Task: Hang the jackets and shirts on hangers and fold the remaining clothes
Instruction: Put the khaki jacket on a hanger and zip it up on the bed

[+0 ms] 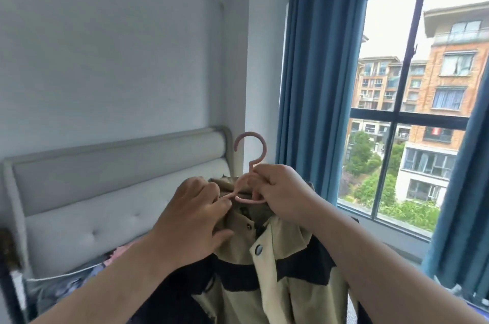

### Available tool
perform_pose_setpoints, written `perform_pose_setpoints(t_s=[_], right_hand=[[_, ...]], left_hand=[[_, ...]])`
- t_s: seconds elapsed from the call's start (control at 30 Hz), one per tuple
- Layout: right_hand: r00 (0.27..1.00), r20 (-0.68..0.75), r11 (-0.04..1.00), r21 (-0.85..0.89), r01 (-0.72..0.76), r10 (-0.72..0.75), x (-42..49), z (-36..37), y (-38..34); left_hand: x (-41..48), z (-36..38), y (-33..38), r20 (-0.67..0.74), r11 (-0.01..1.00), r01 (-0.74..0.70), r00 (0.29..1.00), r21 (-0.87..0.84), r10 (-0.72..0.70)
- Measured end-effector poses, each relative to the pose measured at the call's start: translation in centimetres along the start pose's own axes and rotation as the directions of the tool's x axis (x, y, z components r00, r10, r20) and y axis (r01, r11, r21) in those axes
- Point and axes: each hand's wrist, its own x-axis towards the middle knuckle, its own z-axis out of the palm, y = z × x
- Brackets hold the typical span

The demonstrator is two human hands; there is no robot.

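1 hanger (250, 134), 1 jacket (267, 278), 2 hands (193, 217) (283, 191)

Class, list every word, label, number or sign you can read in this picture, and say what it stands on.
None can be read. The jacket and the pink hanger show no lettering, and the buildings outside are too blurred to read any sign.

Padded headboard (105, 191) beside blue curtain (317, 85), window (423, 112).
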Motion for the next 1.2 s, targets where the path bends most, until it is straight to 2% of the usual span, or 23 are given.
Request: perform_pose_setpoints(t_s=[0.07, 0.13, 0.23, 0.33, 0.43, 0.53, 0.67, 0.73, 0.83, 0.93, 1.1, 1.2], right_hand=[[1.000, -0.013, 1.000, 0.005, 0.024, -0.024, 1.3, 0.4, -1.3], [0.998, -0.029, 0.999, -0.012, 0.048, -0.048, 2.4, 1.1, -2.5], [0.995, -0.066, 0.998, -0.008, 0.070, -0.071, 4.1, 2.3, -3.9], [0.996, -0.048, 0.997, -0.031, 0.072, -0.074, 5.9, 3.6, -5.1], [0.993, 0.005, 0.992, -0.057, 0.114, -0.114, 7.3, 5.8, -6.8], [0.989, -0.011, 0.989, -0.030, 0.144, -0.145, 8.4, 9.1, -8.6], [0.989, -0.023, 0.989, 0.016, 0.148, -0.148, 10.2, 13.4, -11.0], [0.987, -0.005, 0.987, 0.033, 0.160, -0.160, 11.0, 15.4, -12.2], [0.980, 0.035, 0.979, 0.068, 0.194, -0.197, 12.3, 17.8, -13.9], [0.954, 0.146, 0.965, 0.053, 0.255, -0.260, 13.7, 19.1, -15.3], [0.892, 0.381, 0.937, -0.144, 0.318, -0.244, 15.6, 20.7, -14.2], [0.889, 0.369, 0.951, -0.041, 0.307, -0.271, 17.0, 23.6, -13.5]], left_hand=[[0.2, -1.0, -1.2, -0.020, 0.998, 0.050, 0.998, -0.033, -0.051], [0.1, -1.8, -2.7, -0.022, 0.979, 0.119, 0.992, -0.165, -0.124], [-0.7, -2.6, -5.7, 0.055, 0.877, 0.240, 0.969, -0.416, -0.239], [-1.6, -3.7, -8.8, 0.033, 0.784, 0.314, 0.935, -0.536, -0.352], [-2.4, -4.6, -12.4, 0.047, 0.773, 0.394, 0.902, -0.497, -0.430], [-3.9, -5.2, -15.9, 0.207, 0.716, 0.505, 0.859, -0.482, -0.468], [-6.4, -6.0, -19.9, 0.403, 0.615, 0.583, 0.812, -0.532, -0.422], [-7.6, -6.1, -21.5, 0.461, 0.619, 0.606, 0.791, -0.499, -0.402], [-9.4, -5.9, -23.5, 0.438, 0.620, 0.640, 0.767, -0.454, -0.470], [-11.5, -5.9, -25.2, 0.402, 0.608, 0.667, 0.745, -0.431, -0.532], [-15.0, -6.8, -28.8, 0.375, 0.559, 0.720, 0.692, -0.411, -0.616], [-16.6, -7.2, -30.7, 0.343, 0.551, 0.753, 0.656, -0.359, -0.673]])
